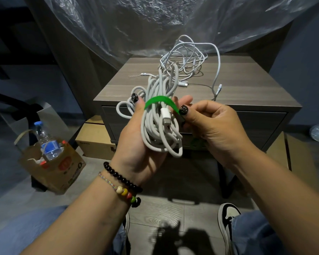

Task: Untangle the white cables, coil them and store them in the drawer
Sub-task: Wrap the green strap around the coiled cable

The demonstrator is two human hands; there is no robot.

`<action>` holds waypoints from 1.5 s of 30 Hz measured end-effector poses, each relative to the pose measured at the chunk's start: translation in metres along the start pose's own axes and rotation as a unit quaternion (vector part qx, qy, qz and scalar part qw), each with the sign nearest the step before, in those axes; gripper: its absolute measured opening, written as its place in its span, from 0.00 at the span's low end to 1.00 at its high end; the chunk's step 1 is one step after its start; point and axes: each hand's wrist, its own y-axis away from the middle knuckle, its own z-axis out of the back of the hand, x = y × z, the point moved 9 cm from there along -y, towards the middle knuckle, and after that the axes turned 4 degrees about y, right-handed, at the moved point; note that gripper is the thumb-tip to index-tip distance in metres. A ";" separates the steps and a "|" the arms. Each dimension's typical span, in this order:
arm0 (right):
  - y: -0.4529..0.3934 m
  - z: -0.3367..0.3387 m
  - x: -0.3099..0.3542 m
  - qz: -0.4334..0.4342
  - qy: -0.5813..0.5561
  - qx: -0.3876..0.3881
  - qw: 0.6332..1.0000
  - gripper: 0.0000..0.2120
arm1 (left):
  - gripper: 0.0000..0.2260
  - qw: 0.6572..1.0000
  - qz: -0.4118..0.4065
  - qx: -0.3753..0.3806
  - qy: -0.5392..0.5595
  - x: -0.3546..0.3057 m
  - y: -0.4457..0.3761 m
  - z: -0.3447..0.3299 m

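Fingers of the left hand [136, 137] curled round a coiled bundle of white cable [160, 122], thumb up by the green strap [159, 103]. Right hand [210, 126] pinched the strap's free end between thumb and forefinger, the strap passing over the top of the bundle. One white plug [165, 117] lay on the front of the coil. Bundle looked light, soft and springy; loops at the bottom hung loose and would likely slip out if the grip eased. Best hold judged to be mid-coil, right under the strap, not by the plug or a single loop. Strap looked thin and floppy, needing tension to close.

Behind the hands stood a wooden cabinet [247, 100] with its drawer [247, 124] closed. On its top, well apart from the bundle, sat a tangle of white cables [186, 59], limp and snag-prone.
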 end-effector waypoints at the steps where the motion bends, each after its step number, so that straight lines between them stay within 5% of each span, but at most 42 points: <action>1: -0.001 0.000 0.000 0.005 -0.008 0.001 1.000 0.05 | 0.29 1.000 -0.007 0.001 0.005 -0.003 -0.001 -0.001; 6: -0.007 0.003 -0.008 -0.002 0.048 -0.012 0.999 0.05 | 0.27 1.000 -0.028 0.010 -0.007 -0.007 -0.005 -0.002; 13: -0.005 0.006 -0.044 -0.152 0.086 0.032 0.984 0.03 | 0.26 0.995 -0.059 -0.020 -0.075 -0.004 -0.012 0.001; 19: 0.007 0.005 -0.064 -0.208 0.120 0.038 0.970 0.20 | 0.21 0.989 -0.086 -0.026 -0.121 -0.004 -0.010 0.002; 24: 0.007 0.014 -0.070 -0.230 0.121 0.037 0.965 0.06 | 0.24 0.989 -0.084 -0.021 -0.121 -0.002 -0.012 0.001; 28: 0.006 0.022 -0.061 -0.204 0.233 0.029 0.951 0.04 | 0.21 0.984 -0.108 -0.042 -0.137 -0.005 -0.013 0.001; 33: 0.003 0.043 -0.003 0.025 0.490 -0.093 0.866 0.09 | 0.24 0.962 -0.164 -0.098 -0.197 -0.022 -0.018 0.017; 37: 0.018 0.016 -0.006 -0.043 0.278 0.036 0.959 0.18 | 0.23 0.936 -0.185 -0.092 -0.285 -0.027 -0.017 0.016; 40: 0.032 -0.009 -0.017 -0.105 0.236 0.171 0.951 0.28 | 0.21 0.910 -0.205 -0.051 -0.357 -0.024 -0.015 0.006; 45: 0.027 -0.010 -0.025 -0.118 0.208 0.156 0.958 0.24 | 0.21 0.838 -0.250 0.018 -0.485 -0.012 -0.012 -0.008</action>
